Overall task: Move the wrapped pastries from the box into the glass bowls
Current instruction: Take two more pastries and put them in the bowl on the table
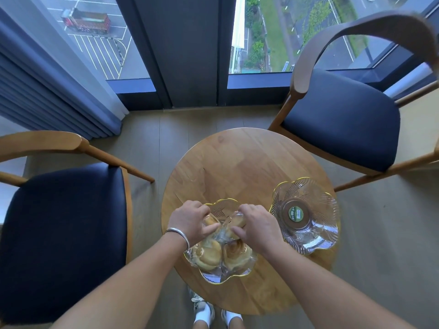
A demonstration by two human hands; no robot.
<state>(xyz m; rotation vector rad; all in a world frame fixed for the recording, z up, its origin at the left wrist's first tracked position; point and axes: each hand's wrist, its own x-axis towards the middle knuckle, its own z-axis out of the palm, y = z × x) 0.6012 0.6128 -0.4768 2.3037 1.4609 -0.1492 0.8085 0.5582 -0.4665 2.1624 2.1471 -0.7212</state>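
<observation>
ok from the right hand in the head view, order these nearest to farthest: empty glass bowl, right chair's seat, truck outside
From the right hand:
1. Empty glass bowl, just to its right on the table.
2. Right chair's seat, beyond the table, upper right.
3. Truck, far below outside the window, upper left.

Daylight pours in from the windows (285,32) ahead, soft and even, no hard shadows anywhere. The tabletop (237,162) takes a mild sheen, and the empty glass bowl (305,214) sparkles with small highlights along its gold rim. Wide-angle bending is strong: window frames lean outward, and the chair back (370,32) at top right smears into blur. The middle stays sharp, the edges go softer.
</observation>
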